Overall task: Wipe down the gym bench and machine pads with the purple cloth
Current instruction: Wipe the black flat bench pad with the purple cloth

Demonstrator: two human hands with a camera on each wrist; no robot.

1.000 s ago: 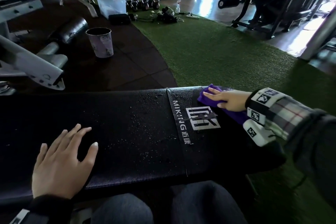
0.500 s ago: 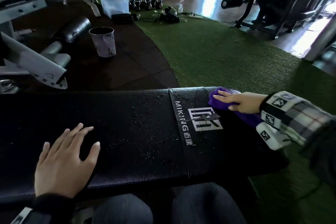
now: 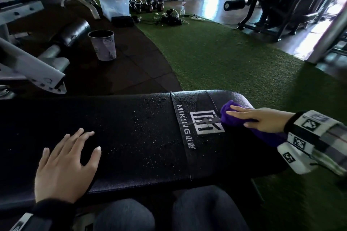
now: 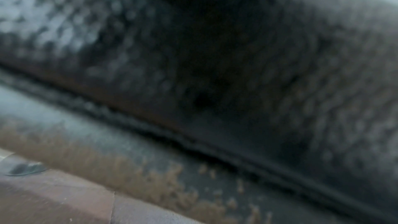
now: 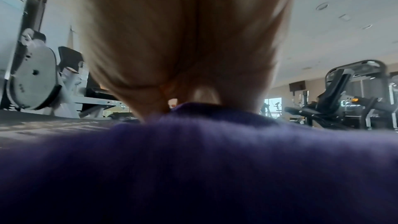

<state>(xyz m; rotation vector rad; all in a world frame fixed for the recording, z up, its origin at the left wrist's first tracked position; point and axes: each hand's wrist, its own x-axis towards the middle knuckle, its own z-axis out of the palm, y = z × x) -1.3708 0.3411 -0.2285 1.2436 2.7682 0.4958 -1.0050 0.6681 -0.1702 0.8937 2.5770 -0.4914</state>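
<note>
While right hand presses flat, fingers straight, on purple cloth, cloth sits on counter near its right end, just beside white logo. Left hand lies open, palm down, on left part of pad, holding nothing. Droplets speckle middle stretch between hands: judged unwiped. Strip at right end around cloth looks smeared, likely wiped. Most of pad left; other machine pads beyond look untouched. Left wrist view too blurred to add anything.

Black bench, wet droplets; purple cloth, both hands flat on it.
</note>
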